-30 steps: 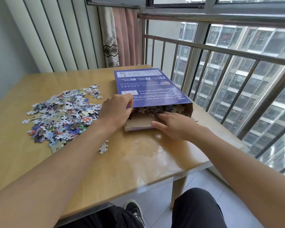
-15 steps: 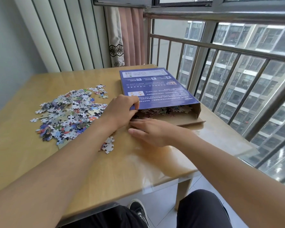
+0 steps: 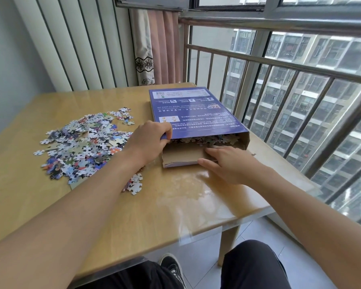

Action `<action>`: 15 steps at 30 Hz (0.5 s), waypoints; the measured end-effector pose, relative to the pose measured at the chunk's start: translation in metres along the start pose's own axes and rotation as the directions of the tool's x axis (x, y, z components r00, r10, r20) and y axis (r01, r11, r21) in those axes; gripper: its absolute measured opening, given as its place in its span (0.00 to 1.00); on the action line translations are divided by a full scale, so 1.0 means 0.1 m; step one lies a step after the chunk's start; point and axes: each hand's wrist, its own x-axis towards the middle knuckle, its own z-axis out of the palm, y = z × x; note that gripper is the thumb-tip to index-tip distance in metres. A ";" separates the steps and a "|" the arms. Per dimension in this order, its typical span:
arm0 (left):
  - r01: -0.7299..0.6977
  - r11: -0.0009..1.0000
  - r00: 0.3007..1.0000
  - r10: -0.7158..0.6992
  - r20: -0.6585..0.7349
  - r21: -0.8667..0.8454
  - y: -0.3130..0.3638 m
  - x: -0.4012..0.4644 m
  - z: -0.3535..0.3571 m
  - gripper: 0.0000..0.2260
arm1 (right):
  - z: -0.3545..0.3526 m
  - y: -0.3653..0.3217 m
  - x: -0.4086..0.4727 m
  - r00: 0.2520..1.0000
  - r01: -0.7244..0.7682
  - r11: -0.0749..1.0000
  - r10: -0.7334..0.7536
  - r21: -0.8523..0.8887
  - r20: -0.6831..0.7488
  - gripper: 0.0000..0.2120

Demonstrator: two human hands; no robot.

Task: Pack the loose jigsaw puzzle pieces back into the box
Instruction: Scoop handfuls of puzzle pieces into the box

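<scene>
Left fingers (image 3: pixel 167 133) pinching box (image 3: pixel 188 113) top, right hand (image 3: pixel 227 163) flat — pieces (image 3: pixel 81 144) leftward

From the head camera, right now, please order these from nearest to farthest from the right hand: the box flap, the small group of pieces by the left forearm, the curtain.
Measured from the right hand:
1. Box flap, under its fingers.
2. Small group of pieces, to its left on the table.
3. Curtain, far behind at the window.

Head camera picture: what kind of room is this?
Probably a home's enclosed balcony, high up: a wooden table beside a metal railing, tall apartment blocks outside and a curtain in the corner.
</scene>
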 end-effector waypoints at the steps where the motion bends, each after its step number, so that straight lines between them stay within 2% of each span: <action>1: 0.002 1.000 1.000 -0.002 0.000 0.003 0.00 0.00 0.00 0.09 | 0.00 0.03 0.02 0.999 -0.016 1.000 0.016 0.022 0.033 0.33; 5: 0.011 1.000 1.000 -0.011 0.005 -0.001 0.00 -0.01 0.01 0.09 | -0.08 0.03 0.19 0.979 -0.104 0.985 0.078 0.135 0.186 0.42; 7: 0.017 1.000 1.000 -0.017 0.021 -0.020 0.00 -0.02 0.01 0.08 | -0.17 -0.06 0.21 0.973 -0.106 0.977 0.064 0.185 0.224 0.39; 9: 0.005 0.999 0.998 -0.002 0.059 -0.051 -0.01 -0.03 -0.04 0.07 | -0.29 -0.22 0.20 0.985 -0.040 0.983 0.009 0.177 0.172 0.27; 11: 0.014 0.994 0.998 -0.007 0.061 -0.111 -0.09 -0.08 -0.16 0.03 | -0.44 -0.46 0.22 0.994 0.075 0.975 -0.090 0.207 0.062 0.20; 13: 0.080 0.989 0.996 -0.083 -0.019 -0.125 -0.27 -0.17 -0.36 0.03 | -0.59 -0.77 0.32 0.984 0.176 0.922 -0.172 0.346 -0.041 0.14; 15: 0.179 0.980 0.974 -0.188 -0.125 -0.084 -0.45 -0.24 -0.50 0.05 | -0.67 -1.01 0.46 0.979 0.206 0.867 -0.185 0.455 -0.090 0.10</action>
